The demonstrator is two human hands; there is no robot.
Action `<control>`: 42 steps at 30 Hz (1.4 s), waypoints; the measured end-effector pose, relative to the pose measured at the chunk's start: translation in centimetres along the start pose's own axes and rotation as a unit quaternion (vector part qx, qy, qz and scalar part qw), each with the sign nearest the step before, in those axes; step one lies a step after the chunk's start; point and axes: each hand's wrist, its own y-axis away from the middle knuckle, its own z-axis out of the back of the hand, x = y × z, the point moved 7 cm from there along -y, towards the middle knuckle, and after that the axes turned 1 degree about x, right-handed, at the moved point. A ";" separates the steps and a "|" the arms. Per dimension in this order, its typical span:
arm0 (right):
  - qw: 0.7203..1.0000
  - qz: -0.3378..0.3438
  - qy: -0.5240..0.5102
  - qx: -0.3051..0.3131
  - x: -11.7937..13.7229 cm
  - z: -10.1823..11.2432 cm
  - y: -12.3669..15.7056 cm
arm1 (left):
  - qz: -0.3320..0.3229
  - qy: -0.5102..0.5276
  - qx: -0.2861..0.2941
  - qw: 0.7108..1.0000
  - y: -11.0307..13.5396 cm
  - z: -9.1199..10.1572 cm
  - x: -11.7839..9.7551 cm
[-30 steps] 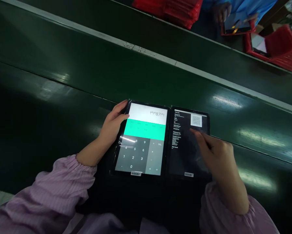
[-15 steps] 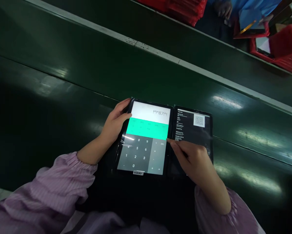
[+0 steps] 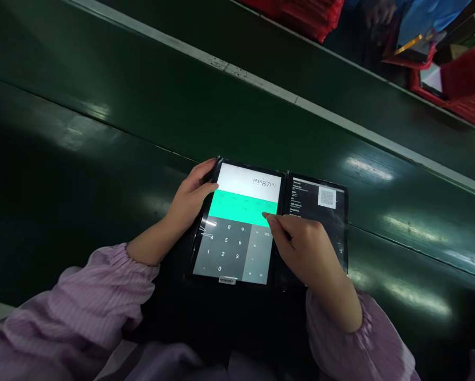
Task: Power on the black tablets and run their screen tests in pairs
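Note:
A tablet [image 3: 226,241] with a lit calculator screen is in the middle of the head view, tilted slightly. My left hand [image 3: 189,196] grips its upper left edge, thumb on the front and fingers partly hidden behind. My right hand [image 3: 304,241] is closed with the index finger pointing, its tip at the right side of the green function band; nothing shows in its fingers. Against the right side of the calculator tablet lies a second tablet [image 3: 306,196], showing white text and a QR code on a dark screen, partly covered by my right hand.
A dark green bench surface [image 3: 142,106] spreads around, crossed by a pale strip [image 3: 261,82]. Beyond it are red trays [image 3: 301,16] at the top and another red tray [image 3: 465,87] at the right. A co-worker's hand [image 3: 380,11] shows near the top right.
My right fingertip has moved left and up, from the calculator tablet's right edge onto the green band. My left hand keeps its grip. The number line looks unchanged.

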 end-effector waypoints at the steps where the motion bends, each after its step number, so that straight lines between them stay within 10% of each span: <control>1: 1.000 0.000 -0.002 0.005 0.0 -0.2 0.0 | 0.000 -0.001 0.001 1.000 0.0 0.0 0.0; 42: 0.999 -0.023 0.021 0.019 0.1 1.1 2.3 | 0.017 -0.015 0.008 1.000 0.3 0.0 -0.2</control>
